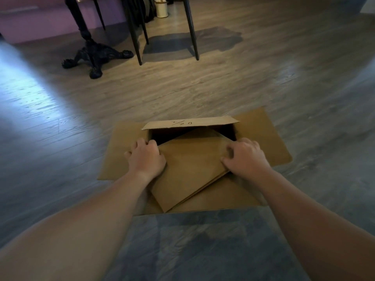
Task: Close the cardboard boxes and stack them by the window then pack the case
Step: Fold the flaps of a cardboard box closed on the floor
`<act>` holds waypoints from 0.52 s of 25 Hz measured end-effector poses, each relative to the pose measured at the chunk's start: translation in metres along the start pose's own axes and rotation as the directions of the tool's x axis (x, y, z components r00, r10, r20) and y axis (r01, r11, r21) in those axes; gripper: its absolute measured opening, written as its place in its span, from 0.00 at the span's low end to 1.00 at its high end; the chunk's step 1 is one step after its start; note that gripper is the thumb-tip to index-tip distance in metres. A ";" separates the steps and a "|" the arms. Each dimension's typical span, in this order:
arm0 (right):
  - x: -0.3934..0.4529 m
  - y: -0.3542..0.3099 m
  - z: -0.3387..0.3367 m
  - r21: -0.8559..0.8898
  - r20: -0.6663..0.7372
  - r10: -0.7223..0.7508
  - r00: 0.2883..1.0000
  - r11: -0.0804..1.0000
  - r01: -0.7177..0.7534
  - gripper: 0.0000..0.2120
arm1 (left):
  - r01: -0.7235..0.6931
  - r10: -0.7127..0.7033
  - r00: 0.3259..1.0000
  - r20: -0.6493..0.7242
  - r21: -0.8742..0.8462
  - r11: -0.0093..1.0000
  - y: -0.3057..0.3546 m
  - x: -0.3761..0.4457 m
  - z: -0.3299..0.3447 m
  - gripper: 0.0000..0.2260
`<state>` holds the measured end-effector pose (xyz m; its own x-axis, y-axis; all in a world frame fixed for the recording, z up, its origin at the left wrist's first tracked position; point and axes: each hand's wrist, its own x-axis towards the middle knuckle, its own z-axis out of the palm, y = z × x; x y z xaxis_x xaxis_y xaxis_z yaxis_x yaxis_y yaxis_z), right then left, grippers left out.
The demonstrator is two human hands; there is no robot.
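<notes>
Grey plank floor (203, 88) carries my cardboard box (269, 142), flaps spread | inside: tilted stack of flat cardboard sheets (190, 169) | my left hand (146, 157) curls over its left corner | my right hand (245, 157) grips its right edge | far flap (188, 123) marked "2/20".

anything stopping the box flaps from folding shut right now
Yes. Flat cardboard sheets lie tilted across the cardboard box opening, one corner past the near edge. The left hand and right hand grip their sides.
</notes>
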<state>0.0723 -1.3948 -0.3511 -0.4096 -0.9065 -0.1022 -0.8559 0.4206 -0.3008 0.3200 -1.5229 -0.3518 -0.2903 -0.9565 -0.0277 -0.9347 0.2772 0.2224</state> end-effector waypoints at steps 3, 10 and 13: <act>0.016 0.001 0.005 -0.118 0.155 0.070 0.985 0.992 -0.052 0.29 | 0.150 -0.150 0.988 -0.023 0.034 0.988 -0.013 -0.016 -0.004 0.15; 0.022 0.002 -0.001 -0.075 0.168 0.080 0.983 0.995 -0.068 0.30 | 0.244 -0.237 0.969 0.069 -0.117 0.963 -0.004 -0.028 -0.018 0.11; 0.019 0.003 -0.003 -0.001 0.221 0.142 0.965 0.989 -0.145 0.35 | 0.260 -0.245 0.964 0.099 -0.189 0.947 0.014 -0.015 -0.022 0.09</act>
<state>0.0609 -1.4103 -0.3512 -0.4467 -0.8231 -0.3507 -0.7877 0.5476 -0.2820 0.3160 -1.5064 -0.3264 -0.0709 -0.9814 -0.1782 -0.9219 -0.0037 0.3874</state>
